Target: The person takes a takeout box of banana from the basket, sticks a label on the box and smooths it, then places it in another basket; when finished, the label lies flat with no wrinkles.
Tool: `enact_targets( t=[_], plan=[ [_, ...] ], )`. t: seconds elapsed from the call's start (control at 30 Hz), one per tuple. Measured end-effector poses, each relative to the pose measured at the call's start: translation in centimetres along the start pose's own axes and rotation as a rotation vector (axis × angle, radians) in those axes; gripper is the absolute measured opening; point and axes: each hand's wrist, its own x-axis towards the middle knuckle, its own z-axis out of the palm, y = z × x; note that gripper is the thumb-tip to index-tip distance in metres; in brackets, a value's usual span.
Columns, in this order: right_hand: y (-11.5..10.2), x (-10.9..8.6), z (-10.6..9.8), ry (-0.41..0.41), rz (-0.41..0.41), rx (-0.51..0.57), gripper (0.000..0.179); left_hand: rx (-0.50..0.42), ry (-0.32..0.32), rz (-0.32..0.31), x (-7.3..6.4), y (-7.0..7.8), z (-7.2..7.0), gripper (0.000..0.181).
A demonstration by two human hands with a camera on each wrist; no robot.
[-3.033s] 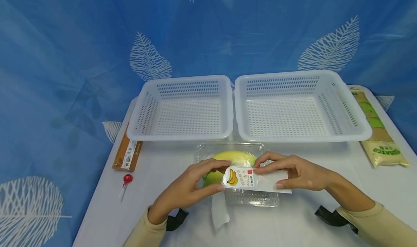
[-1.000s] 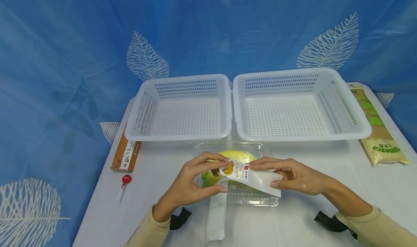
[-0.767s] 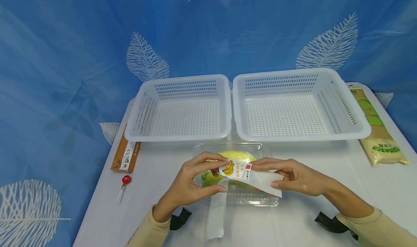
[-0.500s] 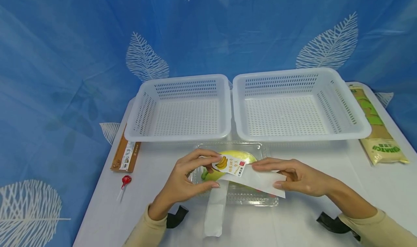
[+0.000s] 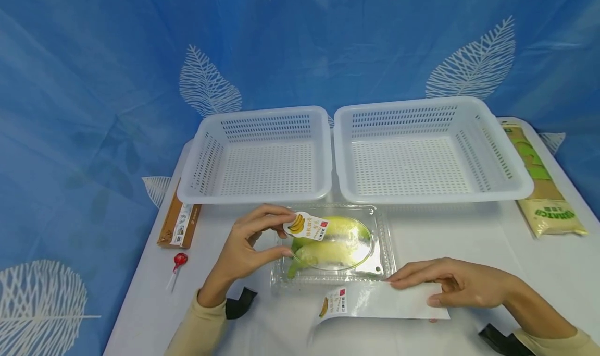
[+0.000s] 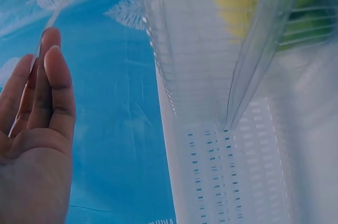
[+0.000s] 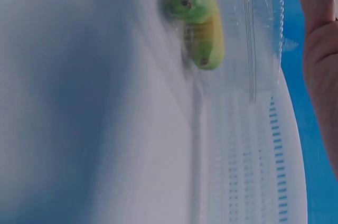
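In the head view my left hand (image 5: 250, 244) holds a small white banana sticker (image 5: 307, 226) at its fingertips, the thumb standing apart below. The left wrist view shows only the sticker's thin edge at the fingers (image 6: 57, 68). Under the sticker lies a clear plastic clamshell box (image 5: 384, 236) with yellow-green bananas (image 5: 333, 254) inside; it looks closed. My right hand (image 5: 461, 285) grips a white sticker strip (image 5: 384, 299) between thumb and fingers, in front of the box. Another banana sticker (image 5: 335, 302) shows on the strip's left end, which curls downward.
Two white plastic baskets (image 5: 255, 198) (image 5: 436, 195) stand side by side behind the box. At the left are a brown box (image 5: 180, 223) and a red lollipop (image 5: 179, 260). A green and tan packet (image 5: 546, 189) lies at the right edge of the white table (image 5: 225, 330).
One banana sticker has come off the strip and moved left with my left hand. My right hand has moved right and toward me with the strip, uncovering the box.
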Motion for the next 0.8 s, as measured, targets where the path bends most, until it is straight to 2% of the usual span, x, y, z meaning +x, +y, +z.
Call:
enact_targets(
  t=[0.1,0.23,0.4,0.57,0.67,0.8],
  plan=[
    [0.2,-1.1,0.1,-0.004,0.020,0.054,0.057,-0.004,-0.013,-0.008,0.0,-0.2,-0.2,0.048],
    [0.3,-2.2,0.2,-0.040,0.076,0.179,0.055,-0.011,-0.054,-0.041,0.1,-0.4,-0.4,0.047],
    [0.6,-3.2,0.2,-0.070,0.156,0.230,0.051,-0.054,-0.135,-0.095,0.3,-0.8,-0.9,0.049],
    [1.5,-3.6,0.0,-0.066,0.301,0.188,0.047,-0.161,-0.254,-0.162,1.1,-1.3,-1.6,0.051],
    [2.2,-3.6,-0.1,-0.069,0.307,0.105,0.047,-0.192,-0.330,-0.212,1.7,-1.6,-1.8,0.050],
    [2.6,-3.5,-0.2,-0.062,0.273,0.047,0.051,-0.160,-0.412,-0.282,2.6,-1.8,-1.8,0.049]
  ],
)
